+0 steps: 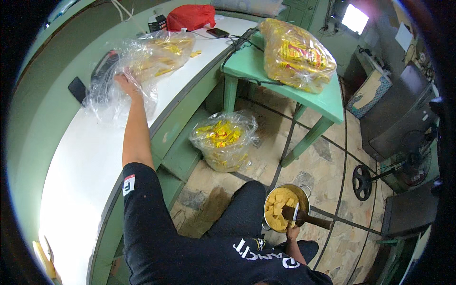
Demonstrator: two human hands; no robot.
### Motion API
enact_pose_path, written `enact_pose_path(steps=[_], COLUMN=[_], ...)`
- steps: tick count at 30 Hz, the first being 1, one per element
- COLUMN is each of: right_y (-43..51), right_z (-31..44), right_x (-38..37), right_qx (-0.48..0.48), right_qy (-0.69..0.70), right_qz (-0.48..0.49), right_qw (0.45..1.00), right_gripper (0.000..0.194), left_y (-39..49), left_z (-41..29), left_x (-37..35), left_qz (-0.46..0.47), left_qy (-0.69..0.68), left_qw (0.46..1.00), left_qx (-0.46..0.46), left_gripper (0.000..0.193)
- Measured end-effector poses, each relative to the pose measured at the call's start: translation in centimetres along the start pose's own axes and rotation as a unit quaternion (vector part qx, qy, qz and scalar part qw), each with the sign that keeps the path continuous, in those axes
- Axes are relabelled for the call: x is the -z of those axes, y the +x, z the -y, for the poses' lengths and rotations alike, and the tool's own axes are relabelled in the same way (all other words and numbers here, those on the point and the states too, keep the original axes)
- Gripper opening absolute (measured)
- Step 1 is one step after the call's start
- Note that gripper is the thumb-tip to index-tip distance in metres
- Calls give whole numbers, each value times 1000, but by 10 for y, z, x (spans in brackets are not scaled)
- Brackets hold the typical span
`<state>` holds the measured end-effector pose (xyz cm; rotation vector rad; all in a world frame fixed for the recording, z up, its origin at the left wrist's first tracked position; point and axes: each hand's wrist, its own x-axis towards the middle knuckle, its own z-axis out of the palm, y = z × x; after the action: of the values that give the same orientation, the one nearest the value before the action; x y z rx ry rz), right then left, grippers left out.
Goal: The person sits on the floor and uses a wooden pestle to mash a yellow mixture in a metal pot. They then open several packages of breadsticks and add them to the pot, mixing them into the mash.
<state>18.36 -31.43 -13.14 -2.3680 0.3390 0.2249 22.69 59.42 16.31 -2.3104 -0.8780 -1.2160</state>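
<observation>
My left hand (127,85) is at a clear plastic bag (167,53) lying on the white counter, with film around the fingers. Pale yellow pieces and yellow wrappers show inside this bag. Whether the fingers grip anything is hard to see through the plastic. Low at the right, my right hand (293,232) holds a slim knife (296,211) upright at the rim of a metal pot (305,199). Yellow blocks (277,206) lie in the pot over a paler yellow mass. A dark wooden paddle (313,219) rests across it, its handle sticking out past the rim.
A bag of yellow wrappers (222,142) stands on the tiled floor by the counter (78,156). Another full bag (299,57) sits on a green plastic table (245,60). Phones (218,32), cables and a red bag (190,17) lie farther back. A fan (413,160) stands right.
</observation>
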Motion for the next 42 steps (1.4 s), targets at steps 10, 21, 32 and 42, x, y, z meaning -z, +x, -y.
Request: enact_pose_path(steps=[10, 21, 32, 42], right_y=[10, -3, 18, -11], right_z=[-7, 16, 21, 189], right_x=[-17, -5, -13, 81], right_qx=[-30, -45, -4, 128], right_qy=[-35, 13, 219, 407], right_qz=[-15, -2, 42, 150], right_qw=[999, 999, 975, 892], right_gripper=[27, 27, 28, 38], left_y=[76, 16, -14, -81], left_z=[-76, -48, 69, -263], left_x=[-32, 52, 210, 371], left_qz=[327, 88, -601, -6], left_qy=[-83, -268, -512, -926], left_qw=[933, 949, 539, 351], left_qx=[127, 142, 293, 138], left_gripper=[42, 39, 24, 75])
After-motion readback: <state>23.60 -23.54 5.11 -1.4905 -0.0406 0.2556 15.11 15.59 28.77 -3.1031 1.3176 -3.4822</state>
